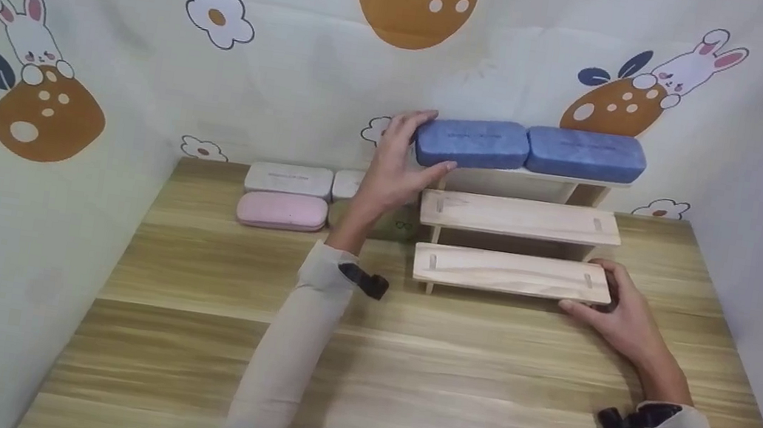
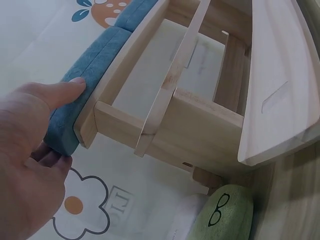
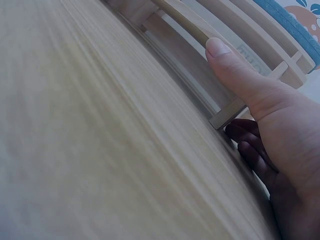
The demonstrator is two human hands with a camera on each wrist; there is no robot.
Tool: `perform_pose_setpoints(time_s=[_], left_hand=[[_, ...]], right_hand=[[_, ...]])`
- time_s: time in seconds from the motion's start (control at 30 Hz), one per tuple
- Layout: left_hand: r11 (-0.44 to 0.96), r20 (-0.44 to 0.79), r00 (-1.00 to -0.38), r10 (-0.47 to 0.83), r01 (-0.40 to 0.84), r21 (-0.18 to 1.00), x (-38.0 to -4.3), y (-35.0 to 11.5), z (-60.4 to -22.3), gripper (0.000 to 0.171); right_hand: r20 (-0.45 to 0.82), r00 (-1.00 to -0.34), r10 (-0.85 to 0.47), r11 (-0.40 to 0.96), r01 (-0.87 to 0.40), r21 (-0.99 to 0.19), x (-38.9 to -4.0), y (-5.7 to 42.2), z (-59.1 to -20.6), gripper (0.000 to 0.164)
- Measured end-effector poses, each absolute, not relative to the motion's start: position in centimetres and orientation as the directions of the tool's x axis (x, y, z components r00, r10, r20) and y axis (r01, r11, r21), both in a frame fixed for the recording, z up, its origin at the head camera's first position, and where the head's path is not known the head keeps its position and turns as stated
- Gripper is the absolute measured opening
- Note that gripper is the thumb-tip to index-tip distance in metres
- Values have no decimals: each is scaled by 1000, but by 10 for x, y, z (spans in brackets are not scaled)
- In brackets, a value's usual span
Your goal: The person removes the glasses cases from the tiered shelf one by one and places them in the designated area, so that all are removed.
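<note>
A three-tiered wooden display rack [image 1: 521, 219] stands on the table. Two blue glasses cases lie end to end along its top tier, the left case [image 1: 473, 143] and the right case [image 1: 586, 155]. My left hand [image 1: 393, 171] grips the outer end of the left case, thumb on the front and fingers behind, as the thumb [image 2: 65, 92] in the left wrist view shows. At the lowest tier, my right hand [image 1: 625, 312] holds the rack's right end, its thumb [image 3: 227, 62] along the front edge. The middle and lowest tiers bear nothing.
Left of the rack, a white case [image 1: 289, 179] sits behind a pink case [image 1: 282, 210]. Beside them, a green case [image 1: 399, 224] with a glasses drawing and another white case [image 1: 347, 184] are partly covered by my left arm. A patterned cloth [image 1: 279, 95] hangs behind the wooden table [image 1: 185, 336].
</note>
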State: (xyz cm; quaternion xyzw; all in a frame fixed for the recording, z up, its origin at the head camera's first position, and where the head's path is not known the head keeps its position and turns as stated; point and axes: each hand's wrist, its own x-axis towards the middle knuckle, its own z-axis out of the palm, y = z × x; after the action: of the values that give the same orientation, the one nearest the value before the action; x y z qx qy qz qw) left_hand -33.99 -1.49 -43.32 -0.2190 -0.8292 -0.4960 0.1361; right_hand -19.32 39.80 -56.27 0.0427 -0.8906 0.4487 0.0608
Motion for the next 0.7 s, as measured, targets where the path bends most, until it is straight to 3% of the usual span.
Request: perform_pose_setpoints(time_s=[0.4, 0.7], left_hand=[[312, 420, -892, 167, 452, 836, -332, -18, -434, 75], [137, 428, -875, 227, 464, 875, -323, -27, -438, 75]], right_hand=[[194, -980, -32, 611, -173, -772, -194, 399, -567, 81], [204, -978, -33, 623, -180, -761, -194, 400, -566, 81]])
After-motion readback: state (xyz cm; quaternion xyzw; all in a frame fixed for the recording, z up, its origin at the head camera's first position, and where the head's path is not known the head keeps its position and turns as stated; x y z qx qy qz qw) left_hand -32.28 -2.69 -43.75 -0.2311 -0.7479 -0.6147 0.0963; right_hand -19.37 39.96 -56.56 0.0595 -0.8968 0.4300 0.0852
